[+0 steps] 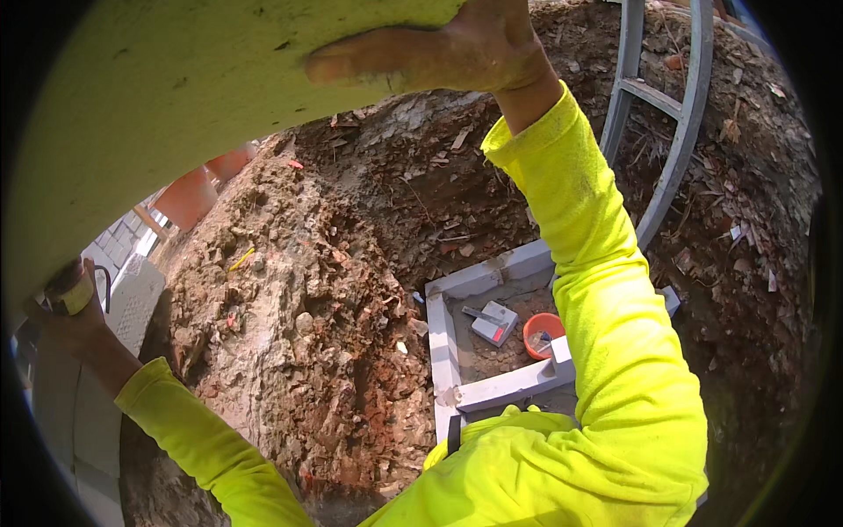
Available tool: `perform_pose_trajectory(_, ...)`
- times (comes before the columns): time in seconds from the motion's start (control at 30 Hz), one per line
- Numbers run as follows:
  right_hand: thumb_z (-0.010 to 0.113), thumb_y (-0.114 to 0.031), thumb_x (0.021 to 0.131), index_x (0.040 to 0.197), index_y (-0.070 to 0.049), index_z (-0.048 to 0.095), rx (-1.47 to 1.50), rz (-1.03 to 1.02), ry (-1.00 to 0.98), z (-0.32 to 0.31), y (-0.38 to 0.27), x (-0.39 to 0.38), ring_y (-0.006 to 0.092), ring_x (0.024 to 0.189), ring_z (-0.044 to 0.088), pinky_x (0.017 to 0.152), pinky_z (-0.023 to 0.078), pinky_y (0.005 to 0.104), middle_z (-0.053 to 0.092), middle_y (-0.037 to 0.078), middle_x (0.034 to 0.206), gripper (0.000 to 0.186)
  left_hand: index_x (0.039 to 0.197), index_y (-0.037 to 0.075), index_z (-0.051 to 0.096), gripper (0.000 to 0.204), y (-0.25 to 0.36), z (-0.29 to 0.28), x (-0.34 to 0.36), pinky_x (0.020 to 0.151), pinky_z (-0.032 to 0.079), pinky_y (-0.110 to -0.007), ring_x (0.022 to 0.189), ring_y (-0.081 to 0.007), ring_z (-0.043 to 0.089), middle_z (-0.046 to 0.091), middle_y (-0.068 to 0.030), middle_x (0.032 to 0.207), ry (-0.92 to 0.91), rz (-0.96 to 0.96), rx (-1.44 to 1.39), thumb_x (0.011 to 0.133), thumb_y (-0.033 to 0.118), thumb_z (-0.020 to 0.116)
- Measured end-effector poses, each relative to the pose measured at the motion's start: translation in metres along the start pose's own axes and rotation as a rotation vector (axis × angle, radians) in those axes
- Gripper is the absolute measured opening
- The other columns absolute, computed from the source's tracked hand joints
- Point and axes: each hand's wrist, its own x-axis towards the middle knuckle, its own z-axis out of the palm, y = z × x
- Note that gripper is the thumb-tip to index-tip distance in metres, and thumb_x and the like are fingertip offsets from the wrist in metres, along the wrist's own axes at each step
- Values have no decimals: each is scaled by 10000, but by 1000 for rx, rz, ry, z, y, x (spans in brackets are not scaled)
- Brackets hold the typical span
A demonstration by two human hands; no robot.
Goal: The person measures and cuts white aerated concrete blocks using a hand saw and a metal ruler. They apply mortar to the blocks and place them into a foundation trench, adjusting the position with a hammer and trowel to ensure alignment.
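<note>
A large yellow-green panel with dark specks fills the upper left, very close to me; I cannot tell what it belongs to. My right hand is raised to its edge, the thumb pressed along its surface and the other fingers out of sight. Down at the far left, partly behind the panel's lower end, my left hand is closed round a small dark object with a yellow band. A thin black loop shows beside that hand. Both arms wear bright yellow sleeves.
A grey ladder leans at the upper right against rough, rubble-strewn soil. Below lies a pale block frame with an orange bucket and a grey block inside. Concrete blocks and reddish containers stand left.
</note>
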Motion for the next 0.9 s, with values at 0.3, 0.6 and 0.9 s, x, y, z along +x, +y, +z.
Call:
perform_pose_trajectory(0.3, 897, -84, 559, 1395, -63, 414, 264, 350, 230, -106, -26, -186, 298, 1227, 527, 1024, 449, 430, 527, 151, 1338, 966, 1300, -40, 473, 556, -96, 61, -138, 1129, 255, -649, 1362, -391, 381, 461, -245, 1398, -469, -414, -757, 867, 289, 586)
perform_pose_trajectory(0.6, 790, -28, 470, 1385, -29, 432, 353, 637, 824, -214, -144, -377, 257, 1143, 567, 997, 450, 384, 592, 128, 1258, 982, 1010, 3, 660, 367, -311, 61, -324, 921, 517, -578, 1127, -352, 611, 643, -197, 1172, -944, -1011, -800, 902, 353, 632)
perform_pose_trajectory(0.9, 759, -175, 699, 1313, 64, 490, -363, 272, 1222, -178, -382, -478, 365, 1071, 627, 912, 510, 410, 618, 220, 1234, 711, 1019, 85, 658, 363, -231, 126, -573, 720, 580, -479, 954, -268, 657, 665, -104, 1061, -1360, -1659, -923, 893, 425, 664)
